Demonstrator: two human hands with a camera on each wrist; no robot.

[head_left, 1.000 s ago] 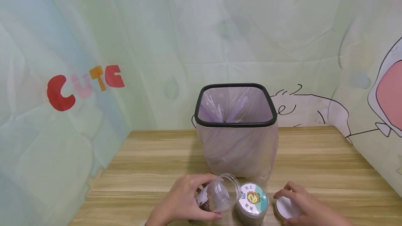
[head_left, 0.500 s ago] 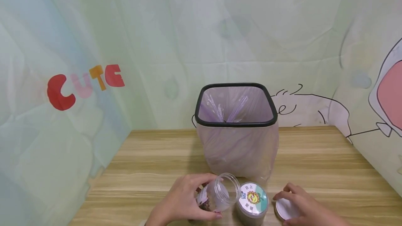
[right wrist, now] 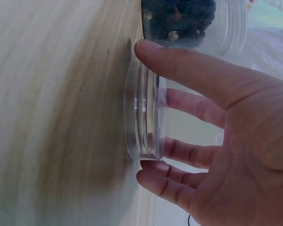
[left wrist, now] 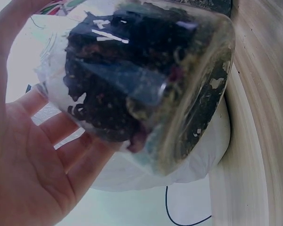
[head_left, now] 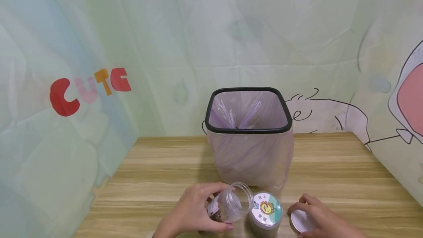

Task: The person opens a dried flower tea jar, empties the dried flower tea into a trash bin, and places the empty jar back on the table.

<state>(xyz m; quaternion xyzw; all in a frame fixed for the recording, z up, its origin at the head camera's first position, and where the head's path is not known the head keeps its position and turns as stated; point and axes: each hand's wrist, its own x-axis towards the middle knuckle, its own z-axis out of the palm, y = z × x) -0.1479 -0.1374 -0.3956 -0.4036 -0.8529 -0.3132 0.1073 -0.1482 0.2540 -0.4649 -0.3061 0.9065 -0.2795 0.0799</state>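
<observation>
My left hand (head_left: 191,208) grips a clear plastic jar (head_left: 228,206) without a lid, tilted with its mouth to the right. Dark, dried bits with some reddish pieces, perhaps tea, lie inside the jar, seen close up in the left wrist view. My right hand (head_left: 325,216) holds a round lid (head_left: 301,221) by its rim, thumb on one side and fingers on the other. The lid lies flat at the table, its white face up; its clear ridged edge shows in the right wrist view. Between my hands stands a second jar (head_left: 266,212), closed with a sunflower-printed lid.
Behind the jars stands a bin (head_left: 254,157) with a black rim, lined with a thin purplish bag. The wooden table (head_left: 165,164) meets a printed cloth backdrop (head_left: 178,47) at the back and sides. In the right wrist view the second jar shows dark contents.
The right hand and the lid shift only very slightly. My left hand and the tilted jar stay in place.
</observation>
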